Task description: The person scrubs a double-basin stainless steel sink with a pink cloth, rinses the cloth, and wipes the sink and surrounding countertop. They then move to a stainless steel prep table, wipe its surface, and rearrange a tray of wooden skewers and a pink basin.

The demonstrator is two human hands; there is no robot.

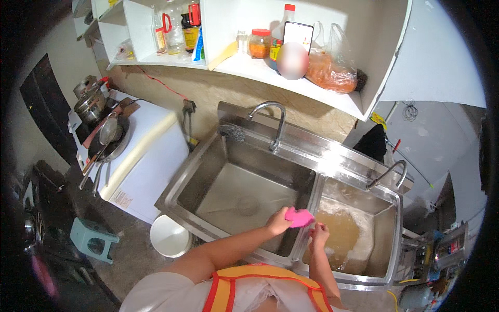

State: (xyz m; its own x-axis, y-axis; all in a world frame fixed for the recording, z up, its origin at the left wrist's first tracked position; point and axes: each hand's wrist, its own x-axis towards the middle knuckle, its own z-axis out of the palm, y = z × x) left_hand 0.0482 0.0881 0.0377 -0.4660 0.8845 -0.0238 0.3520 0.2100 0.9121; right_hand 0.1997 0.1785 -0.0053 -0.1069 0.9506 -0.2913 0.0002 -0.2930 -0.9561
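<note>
My left hand (278, 222) grips a bright pink cloth or sponge (299, 217) above the right side of the left basin (234, 187). Close by, my right hand (319, 235) is over the near edge of the right basin (384, 234), its fingers curled near the pink piece's tip. Whether those fingers pinch anything is too small to make out. Cloudy brownish water (339, 234) with pale foam stands in the right basin. Both basins belong to one stainless steel sink, split by a metal divider (312, 199).
Curved faucets rise behind the left basin (281, 117) and right basin (403, 171). Steel wool (232, 132) rests on the back-left ledge. Left are a white bucket (169, 236), a plastic stool (93, 238) and a frying pan (109, 142) on a white appliance. A shelf (249, 74) holds bottles and a phone (298, 34).
</note>
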